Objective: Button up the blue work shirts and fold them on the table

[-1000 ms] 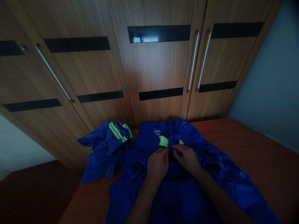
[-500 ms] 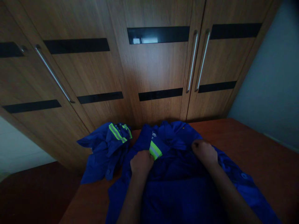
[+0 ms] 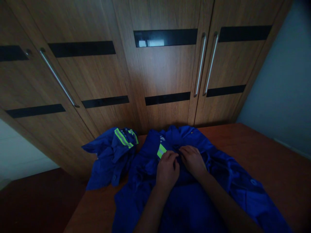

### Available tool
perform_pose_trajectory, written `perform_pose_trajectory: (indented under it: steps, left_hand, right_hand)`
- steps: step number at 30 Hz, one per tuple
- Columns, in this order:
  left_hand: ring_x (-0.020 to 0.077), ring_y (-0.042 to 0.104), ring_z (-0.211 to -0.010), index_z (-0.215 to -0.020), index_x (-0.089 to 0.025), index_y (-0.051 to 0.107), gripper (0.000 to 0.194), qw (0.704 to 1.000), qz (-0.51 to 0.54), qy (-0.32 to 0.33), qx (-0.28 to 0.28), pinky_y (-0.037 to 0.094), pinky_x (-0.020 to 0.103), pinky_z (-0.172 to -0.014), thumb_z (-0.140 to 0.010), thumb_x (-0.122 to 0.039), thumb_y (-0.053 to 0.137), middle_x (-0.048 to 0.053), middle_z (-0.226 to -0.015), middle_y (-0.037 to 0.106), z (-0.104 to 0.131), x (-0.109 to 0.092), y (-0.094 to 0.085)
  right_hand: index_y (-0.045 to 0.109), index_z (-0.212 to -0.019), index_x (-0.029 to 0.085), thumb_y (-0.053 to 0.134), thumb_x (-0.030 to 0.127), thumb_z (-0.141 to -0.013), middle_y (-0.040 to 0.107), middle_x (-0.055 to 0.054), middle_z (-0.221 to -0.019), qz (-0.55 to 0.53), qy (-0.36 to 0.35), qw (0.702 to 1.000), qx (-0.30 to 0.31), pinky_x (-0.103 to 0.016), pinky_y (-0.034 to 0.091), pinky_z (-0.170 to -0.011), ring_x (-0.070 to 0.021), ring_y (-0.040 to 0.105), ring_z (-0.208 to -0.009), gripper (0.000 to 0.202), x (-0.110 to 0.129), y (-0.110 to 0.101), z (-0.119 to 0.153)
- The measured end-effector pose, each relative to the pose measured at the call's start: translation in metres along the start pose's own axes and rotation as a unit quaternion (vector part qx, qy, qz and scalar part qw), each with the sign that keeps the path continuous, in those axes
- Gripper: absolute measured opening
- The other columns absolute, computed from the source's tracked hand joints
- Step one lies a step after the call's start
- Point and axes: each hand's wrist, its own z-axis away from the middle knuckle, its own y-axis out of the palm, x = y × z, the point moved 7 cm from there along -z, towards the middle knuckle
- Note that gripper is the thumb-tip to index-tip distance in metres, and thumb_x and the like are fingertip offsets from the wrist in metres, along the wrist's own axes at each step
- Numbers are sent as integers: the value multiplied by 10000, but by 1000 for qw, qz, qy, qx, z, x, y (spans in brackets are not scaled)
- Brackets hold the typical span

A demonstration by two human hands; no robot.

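Note:
A dark blue work jacket (image 3: 194, 202) with a yellow-green reflective strip lies spread on the reddish wooden surface (image 3: 233, 136). Over its upper front, my left hand (image 3: 168, 168) has its fingers curled and pinched on the cloth beside the strip. Close on its right, my right hand (image 3: 193, 161) is also closed, its fingertips gripping the jacket's front. Only a small gap separates the two sets of fingertips. Dim light and the fingers hide the exact bit of fabric held.
A second blue garment (image 3: 107, 161) with reflective strips lies crumpled on the left. Behind the surface rises a wooden wardrobe (image 3: 167, 71) with black bands and long metal handles (image 3: 210, 64). A pale wall (image 3: 282, 97) borders the right side.
Both hands have come together at the middle of the jacket's front, the left moving right and the right moving left. The front edges of the cloth have been drawn inward.

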Motion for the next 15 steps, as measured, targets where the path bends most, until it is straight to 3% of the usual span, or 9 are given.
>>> perform_pose_trajectory:
  steps: [3, 8, 11, 15]
  left_hand:
    - [175, 542, -1113, -1146, -206, 584, 372, 1000, 4, -17, 21, 424, 319, -1011, -824, -69, 455, 54, -1189, 583, 3, 7, 13]
    - [192, 499, -1201, -1277, -198, 480, 440, 999, -11, -52, 7, 427, 315, -1014, -842, -130, 493, 73, -1363, 465, 4, 15, 11]
    - [183, 568, -1100, -1249, -223, 498, 376, 997, -35, -65, 14, 476, 295, -928, -875, -181, 491, 60, -1296, 524, 2, 15, 8]
    - [172, 637, -947, -1185, -245, 557, 293, 991, -81, -95, 51, 494, 264, -829, -912, -208, 457, 41, -1112, 640, 1, 20, 8]
  right_hand:
    - [668, -923, 233, 488, 180, -884, 693, -70, -951, -13, 23, 1000, 2, -397, 414, -861, -238, 586, -946, 192, -8, 4, 1]
    - [642, -934, 213, 421, 259, -927, 677, -49, -896, -203, 44, 978, -17, -319, 462, -815, -185, 623, -864, 226, -9, 0, -1]
    - [632, -896, 210, 428, 278, -920, 679, -43, -891, -284, 54, 957, -12, -299, 482, -801, -176, 629, -859, 216, -5, -2, -1]
    - [637, -858, 209, 461, 267, -900, 683, -27, -851, -303, 55, 951, -1, -287, 493, -772, -166, 634, -820, 190, 2, -4, -1]
